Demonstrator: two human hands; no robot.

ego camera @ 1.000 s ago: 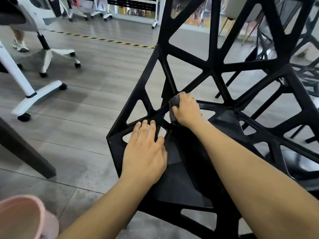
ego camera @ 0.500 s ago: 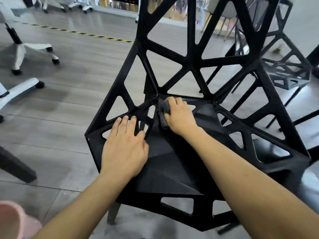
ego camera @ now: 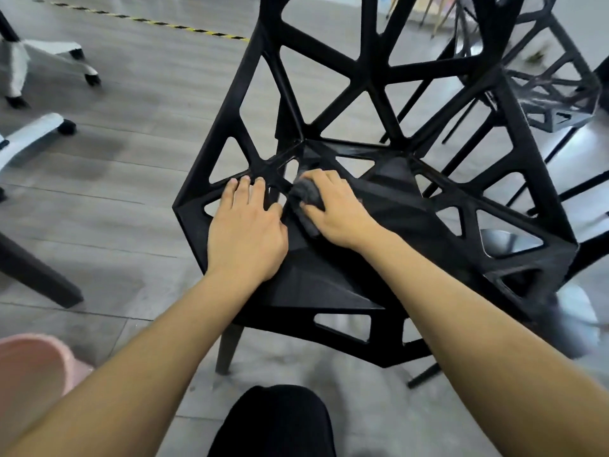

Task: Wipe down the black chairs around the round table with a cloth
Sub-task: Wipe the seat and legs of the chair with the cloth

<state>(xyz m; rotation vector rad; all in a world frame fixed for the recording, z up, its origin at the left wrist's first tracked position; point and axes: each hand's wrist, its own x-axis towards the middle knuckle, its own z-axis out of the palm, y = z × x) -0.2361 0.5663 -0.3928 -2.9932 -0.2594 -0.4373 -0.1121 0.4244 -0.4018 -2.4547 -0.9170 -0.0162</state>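
Observation:
A black chair (ego camera: 333, 285) with an open lattice of triangular holes fills the middle of the head view, its backrest rising at the top. My left hand (ego camera: 245, 232) rests flat on the seat's left side, fingers straight across the lattice bars. Beside it, my right hand (ego camera: 336, 207) grips a dark grey cloth (ego camera: 304, 194) and presses it on the seat near the back left corner. Part of the cloth is hidden under the fingers.
A second black lattice chair (ego camera: 553, 94) stands at the upper right. White office-chair bases with castors (ego camera: 36, 133) sit on the grey wood floor at the left. A dark slanted leg (ego camera: 36, 275) crosses the left edge. A pink object (ego camera: 33, 364) lies at lower left.
My right hand with the cloth has slid back along the seat toward me and now lies close beside the left hand. The camera has shifted, showing more of the seat front.

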